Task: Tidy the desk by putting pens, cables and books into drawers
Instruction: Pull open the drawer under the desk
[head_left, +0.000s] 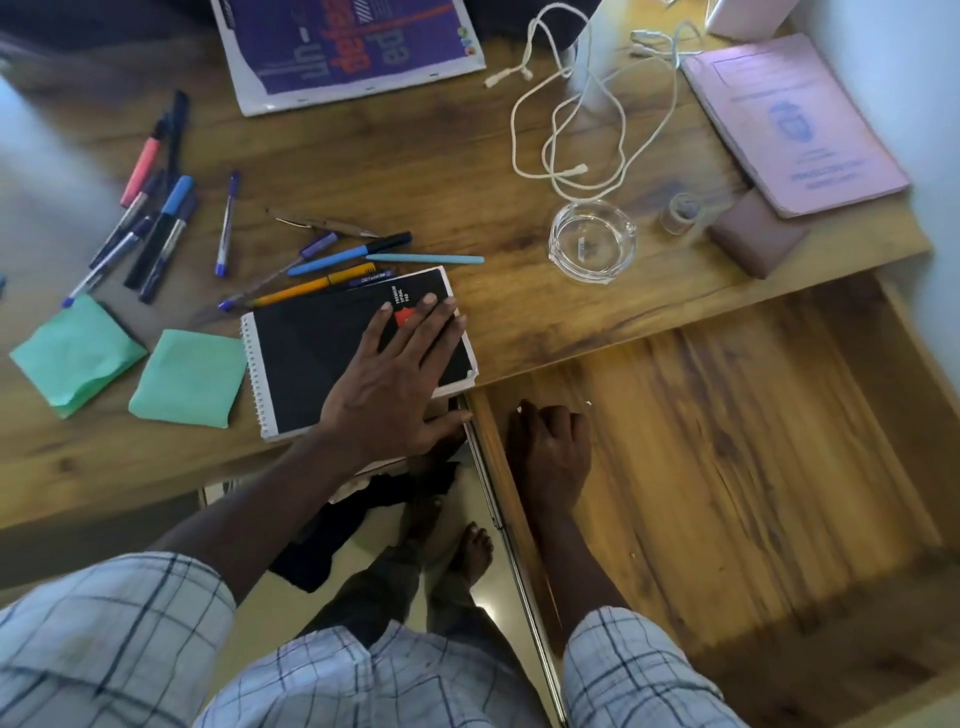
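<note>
Lying near the front edge of the tabletop (441, 171), the black spiral pad (311, 358) has its wire binding on the left and its right front corner at the edge, just beside the open drawer (753, 441). The left hand (395, 374) rests flat on the pad's cover with straight, spread fingers and grasps nothing; the thumb reaches out past the tabletop's edge. The right hand (553, 452) is lower, inside the drawer near its left wall, with the fingers curled; I cannot tell if it holds something. The drawer's wooden bottom shows only some small crumbs. Just behind the pad lie an orange pen (311, 291), a blue pen (343, 255) and a light blue pen (426, 258), close together. Further left are a single purple pen (227, 223) and a bunch of markers (150, 228), and in front of them two green paper squares (78, 353) lie side by side. To the right, a glass ashtray (592, 241) stands near the tabletop's edge, with white cables (582, 119) in loose loops behind it. A pink book (795, 124) lies at the far right corner, and a purple magazine (343, 47) lies at the back. Both arms wear checked sleeves.
</note>
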